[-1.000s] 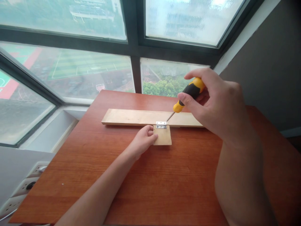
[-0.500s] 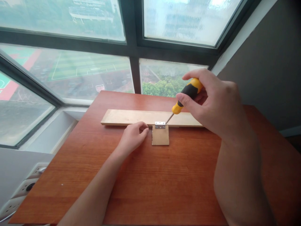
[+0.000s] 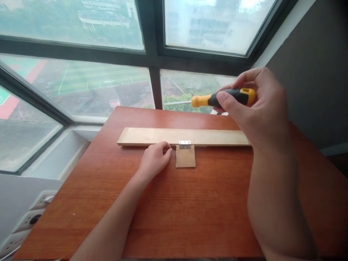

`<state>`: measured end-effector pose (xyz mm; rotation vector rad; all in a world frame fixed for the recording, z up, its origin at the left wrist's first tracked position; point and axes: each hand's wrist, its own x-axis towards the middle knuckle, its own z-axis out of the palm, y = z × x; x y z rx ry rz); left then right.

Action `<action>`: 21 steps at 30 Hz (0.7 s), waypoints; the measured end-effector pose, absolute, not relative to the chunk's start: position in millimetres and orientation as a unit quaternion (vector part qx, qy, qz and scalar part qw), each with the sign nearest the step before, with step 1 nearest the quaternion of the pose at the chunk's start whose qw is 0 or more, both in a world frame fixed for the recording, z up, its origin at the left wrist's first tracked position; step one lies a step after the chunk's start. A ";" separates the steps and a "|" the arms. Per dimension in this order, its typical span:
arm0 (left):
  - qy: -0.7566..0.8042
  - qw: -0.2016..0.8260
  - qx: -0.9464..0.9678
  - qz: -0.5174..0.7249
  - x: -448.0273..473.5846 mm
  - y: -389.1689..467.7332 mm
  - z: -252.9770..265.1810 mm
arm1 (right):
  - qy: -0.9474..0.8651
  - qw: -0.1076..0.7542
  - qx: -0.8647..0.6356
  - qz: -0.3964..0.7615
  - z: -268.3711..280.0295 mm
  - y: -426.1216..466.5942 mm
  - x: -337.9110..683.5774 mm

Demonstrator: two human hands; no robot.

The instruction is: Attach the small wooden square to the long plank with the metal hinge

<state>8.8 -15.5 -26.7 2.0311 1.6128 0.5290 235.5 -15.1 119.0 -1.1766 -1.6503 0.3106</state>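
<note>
My right hand (image 3: 261, 112) grips a yellow and black screwdriver (image 3: 224, 98), held nearly level above the far part of the table. Its metal shaft points left, away from the hinge. A long pale wooden board (image 3: 152, 136) lies across the table. At the board's near edge sits a small silver metal hinge (image 3: 185, 144), overlapping a small square wooden piece (image 3: 185, 157) on the near side. My left hand (image 3: 157, 156) rests at that edge, just left of the square piece. Its fingers are curled closed with thumb near forefinger; anything inside them is hidden.
The reddish-brown wooden table (image 3: 190, 210) stretches beneath everything. A dark window frame (image 3: 154, 58) rises behind its far edge. Wall sockets (image 3: 29, 219) are at the lower left, and a grey wall (image 3: 318, 79) stands to the right.
The screwdriver has lifted away from the hinge and swung from pointing steeply down to nearly level, as my right hand rose. My left hand, the board and hinge stay put.
</note>
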 end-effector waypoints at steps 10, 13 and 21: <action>0.576 0.245 0.754 0.198 7.1 -14.2 -29.5 | -0.459 0.487 -0.469 0.576 39.8 -13.3 260.9; 0.575 0.239 0.756 0.202 7.1 -14.5 -30.4 | -0.482 0.459 -0.497 0.557 17.2 -37.9 270.3; 0.576 0.222 0.761 0.200 9.0 -16.2 -31.1 | -0.517 0.422 -0.622 0.410 -30.8 -83.4 266.9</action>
